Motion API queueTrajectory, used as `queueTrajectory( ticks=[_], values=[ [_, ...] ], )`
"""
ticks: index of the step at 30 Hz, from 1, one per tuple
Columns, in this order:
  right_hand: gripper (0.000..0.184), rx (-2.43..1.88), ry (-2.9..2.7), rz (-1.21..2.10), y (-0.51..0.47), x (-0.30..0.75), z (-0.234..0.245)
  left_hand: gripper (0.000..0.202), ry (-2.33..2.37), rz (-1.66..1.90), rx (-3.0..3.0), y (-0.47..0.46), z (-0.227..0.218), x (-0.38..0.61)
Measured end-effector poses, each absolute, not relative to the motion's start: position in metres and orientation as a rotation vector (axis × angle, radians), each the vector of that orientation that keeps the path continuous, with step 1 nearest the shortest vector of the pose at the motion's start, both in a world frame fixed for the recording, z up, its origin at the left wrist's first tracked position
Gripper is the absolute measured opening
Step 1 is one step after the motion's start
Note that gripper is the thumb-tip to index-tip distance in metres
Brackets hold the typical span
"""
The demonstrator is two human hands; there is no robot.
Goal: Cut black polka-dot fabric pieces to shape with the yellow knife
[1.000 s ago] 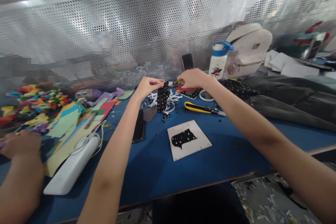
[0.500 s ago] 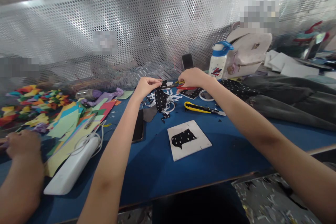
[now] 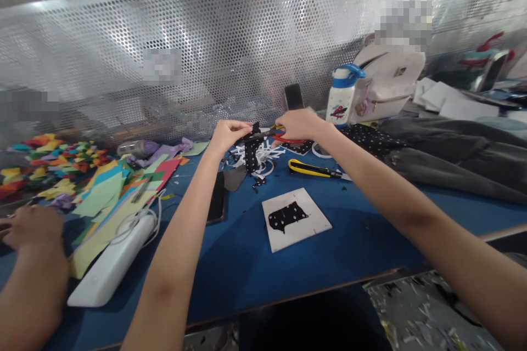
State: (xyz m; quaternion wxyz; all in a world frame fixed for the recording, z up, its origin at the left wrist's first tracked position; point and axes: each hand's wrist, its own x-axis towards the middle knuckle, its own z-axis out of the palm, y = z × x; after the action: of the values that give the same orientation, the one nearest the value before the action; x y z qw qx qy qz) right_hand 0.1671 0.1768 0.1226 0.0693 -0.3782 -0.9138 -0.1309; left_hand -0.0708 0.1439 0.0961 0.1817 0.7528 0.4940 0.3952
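Between the fingertips of my left hand is a black fabric piece with white dots, hanging down over a heap of white paper strips. My right hand is closed around scissors with red and yellow handles. Their dark blades point left and reach the fabric near my left fingertips. Nearer to me lies a white square card with a cut dotted fabric shape on it. A yellow and black utility knife lies between the card and the scissors.
At left are coloured paper sheets, a white power strip with a cable, and a co-worker's hand. A bottle, a backpack and dark cloth stand or lie at right. A perforated metal panel closes the back.
The scissor blades have moved left across the dotted fabric, with my right hand shifting slightly left. The hanging fabric looks narrower and straighter. The co-worker's hand has moved slightly.
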Motion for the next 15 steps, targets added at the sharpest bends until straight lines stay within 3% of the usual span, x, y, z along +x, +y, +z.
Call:
queueTrajectory(
  ticks=[15],
  values=[
    [0.062,-1.146,-2.725,-0.480,0.1750,0.1582,0.1207,0.029,1.372,1.135,2.160,0.1465,0.0944,-0.0729]
  ],
)
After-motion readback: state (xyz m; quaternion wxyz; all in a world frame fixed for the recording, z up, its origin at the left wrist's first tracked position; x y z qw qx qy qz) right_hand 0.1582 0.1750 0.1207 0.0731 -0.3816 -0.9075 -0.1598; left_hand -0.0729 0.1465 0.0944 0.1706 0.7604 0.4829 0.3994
